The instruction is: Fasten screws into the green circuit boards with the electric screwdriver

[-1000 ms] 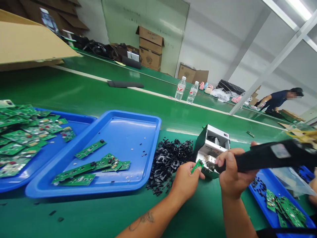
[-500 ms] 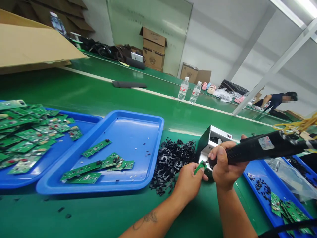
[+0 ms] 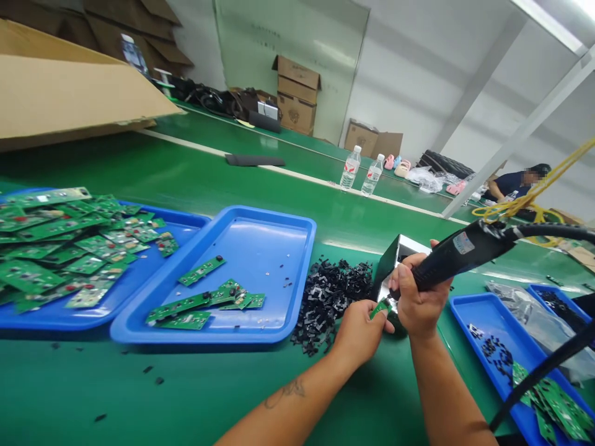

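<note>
Between its thumb and fingers my left hand (image 3: 360, 334) pinches a small green circuit board (image 3: 380, 308). My right hand (image 3: 424, 303) is wrapped round a black electric screwdriver (image 3: 458, 257), which slants down to the left; its tip is at or close to the board, but contact cannot be made out. Just behind both hands stands a black and silver box-like device (image 3: 393, 260), partly covered by my right hand. A heap of small black plastic parts (image 3: 328, 297) lies left of my hands.
Left of the heap, a blue tray (image 3: 260, 334) holds several circuit boards. Another blue tray (image 3: 195, 224) carries a large pile of boards (image 3: 69, 241). At right sits a blue tray (image 3: 469, 303) with black bits and boards. Two water bottles (image 3: 351, 167) stand behind; a person (image 3: 511, 184) sits far right.
The screwdriver's rear end has swung left and upward, so it leans more steeply, with its cable and yellow cord following. Both hands keep their hold. The whole view has shifted slightly.
</note>
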A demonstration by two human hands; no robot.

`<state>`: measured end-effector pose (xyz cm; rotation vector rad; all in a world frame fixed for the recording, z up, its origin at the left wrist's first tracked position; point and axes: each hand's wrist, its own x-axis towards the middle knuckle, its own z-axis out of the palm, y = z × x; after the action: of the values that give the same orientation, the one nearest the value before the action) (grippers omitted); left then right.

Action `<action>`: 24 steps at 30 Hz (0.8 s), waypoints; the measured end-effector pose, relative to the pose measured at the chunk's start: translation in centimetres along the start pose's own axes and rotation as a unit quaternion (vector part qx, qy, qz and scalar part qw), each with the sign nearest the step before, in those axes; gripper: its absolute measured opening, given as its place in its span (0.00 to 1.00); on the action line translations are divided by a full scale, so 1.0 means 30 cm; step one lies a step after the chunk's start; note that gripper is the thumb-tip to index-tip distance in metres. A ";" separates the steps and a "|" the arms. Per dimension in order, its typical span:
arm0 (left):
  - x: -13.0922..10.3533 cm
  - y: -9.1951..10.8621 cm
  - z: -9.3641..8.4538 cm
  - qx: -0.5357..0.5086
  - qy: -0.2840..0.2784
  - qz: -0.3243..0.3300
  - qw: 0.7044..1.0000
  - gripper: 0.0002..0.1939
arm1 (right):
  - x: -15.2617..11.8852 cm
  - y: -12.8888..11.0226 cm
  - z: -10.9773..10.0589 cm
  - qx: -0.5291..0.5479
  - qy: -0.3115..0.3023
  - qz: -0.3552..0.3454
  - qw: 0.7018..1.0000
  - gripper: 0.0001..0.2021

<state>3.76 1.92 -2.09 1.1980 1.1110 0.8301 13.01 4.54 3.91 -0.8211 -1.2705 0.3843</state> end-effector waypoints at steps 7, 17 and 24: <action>0.014 0.003 -0.006 -0.001 -0.013 -0.008 1.000 0.14 | 0.020 0.016 -0.021 0.046 -0.046 0.038 0.997 0.29; 0.030 -0.003 -0.029 0.011 -0.037 -0.019 0.999 0.15 | 0.046 0.043 -0.017 0.058 -0.092 0.070 0.992 0.29; 0.042 0.001 -0.029 0.012 -0.055 -0.033 0.998 0.15 | 0.056 0.043 0.006 0.071 -0.093 0.076 0.990 0.25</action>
<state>3.29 3.36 -2.34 1.2064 1.0674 0.6931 13.56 6.59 4.14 -0.7757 -1.3397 0.6803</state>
